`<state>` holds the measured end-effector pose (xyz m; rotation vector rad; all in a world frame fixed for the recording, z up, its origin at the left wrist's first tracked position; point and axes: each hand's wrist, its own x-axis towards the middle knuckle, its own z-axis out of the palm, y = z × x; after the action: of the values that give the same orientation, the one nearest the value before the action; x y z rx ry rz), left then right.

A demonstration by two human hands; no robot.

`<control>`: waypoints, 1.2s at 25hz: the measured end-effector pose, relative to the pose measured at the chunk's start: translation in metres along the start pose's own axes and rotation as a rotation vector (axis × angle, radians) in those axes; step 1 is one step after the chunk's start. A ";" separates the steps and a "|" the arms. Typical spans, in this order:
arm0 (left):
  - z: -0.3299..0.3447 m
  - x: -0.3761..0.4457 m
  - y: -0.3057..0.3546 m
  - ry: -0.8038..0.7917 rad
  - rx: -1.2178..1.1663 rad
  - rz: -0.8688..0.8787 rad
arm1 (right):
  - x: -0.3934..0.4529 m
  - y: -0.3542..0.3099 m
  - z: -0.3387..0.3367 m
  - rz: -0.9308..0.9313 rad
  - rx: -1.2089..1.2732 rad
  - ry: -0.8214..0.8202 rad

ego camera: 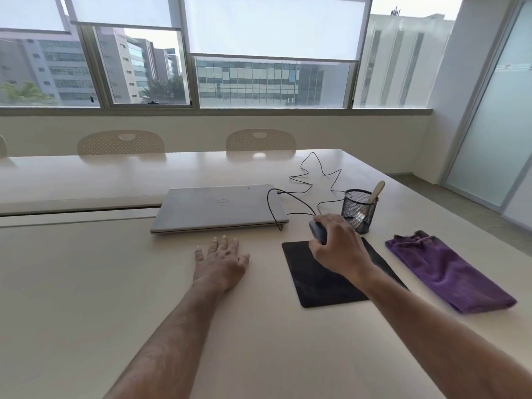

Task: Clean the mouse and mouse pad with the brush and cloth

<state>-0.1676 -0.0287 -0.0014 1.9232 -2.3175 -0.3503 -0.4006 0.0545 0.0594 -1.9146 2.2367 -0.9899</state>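
right hand (336, 243) grips the dark grey corded computer mouse (318, 231), fingers curled round it, at the upper edge of the flat black rectangular mouse pad (322, 280), right of centre frame. left hand (223, 262) lies flat, fingers spread, on the pale table (86, 283). folded purple cloth (446, 269) lies at right, near the pad. light-handled brush (371, 201) stands in the black mesh cup (359, 210). closed silver laptop (218, 208) centre.

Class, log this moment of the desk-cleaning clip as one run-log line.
right hand grips mouse at mouse pad | left hand flat on table | brush in mesh cup | cloth untouched
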 end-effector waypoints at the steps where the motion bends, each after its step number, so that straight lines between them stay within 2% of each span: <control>1: 0.001 0.000 0.006 -0.005 0.002 0.007 | 0.000 0.008 -0.002 0.013 -0.011 0.001; 9: 0.010 0.001 0.037 -0.023 0.018 0.056 | -0.014 0.040 -0.001 0.035 -0.047 -0.058; 16: 0.010 0.000 0.039 -0.017 0.019 0.052 | -0.021 0.046 0.019 -0.020 -0.077 -0.155; 30: 0.012 -0.002 0.038 0.017 0.007 0.057 | -0.017 0.052 0.024 -0.026 -0.252 -0.219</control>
<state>-0.2066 -0.0193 -0.0034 1.8510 -2.3600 -0.3193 -0.4320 0.0615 0.0095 -2.0356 2.3038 -0.4882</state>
